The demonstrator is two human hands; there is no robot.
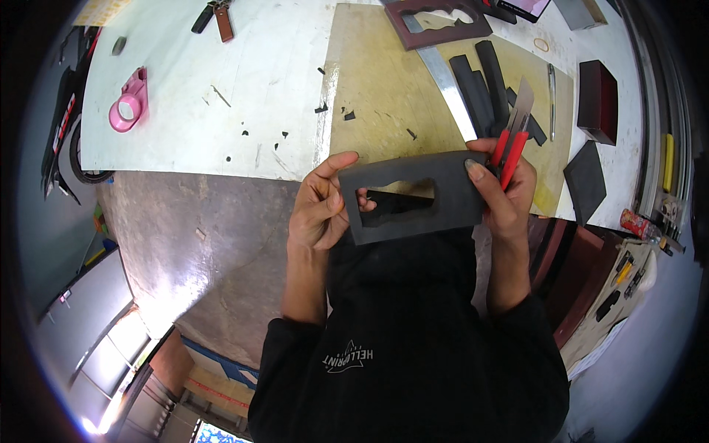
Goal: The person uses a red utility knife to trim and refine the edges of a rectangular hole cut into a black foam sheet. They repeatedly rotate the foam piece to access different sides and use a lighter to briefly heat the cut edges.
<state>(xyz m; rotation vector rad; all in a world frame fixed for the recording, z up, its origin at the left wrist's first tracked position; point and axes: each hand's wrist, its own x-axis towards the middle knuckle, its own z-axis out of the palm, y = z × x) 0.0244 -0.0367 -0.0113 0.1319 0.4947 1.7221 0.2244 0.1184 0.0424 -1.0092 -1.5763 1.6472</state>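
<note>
Between my two hands is a dark grey foam piece (459,210), roughly rectangular, with a long wavy-edged opening through its middle. It is held up in front of my body at the table's near edge, slightly tilted. My left hand (317,210) grips its left end, thumb in front, and some fingertips show through the opening. My right hand (511,196) pinches the right end with the thumb on the face. That same hand also keeps a red utility knife (515,156), its blade extended and pointing away from me.
On the yellowish mat (384,74) lie a steel ruler (449,88), dark strips (473,92) and black scraps (349,116). A maroon piece (476,31) with a wavy opening sits beyond. Maroon box (597,103) and dark foam offcut (585,181) are right; a pink tape dispenser (136,96) is left.
</note>
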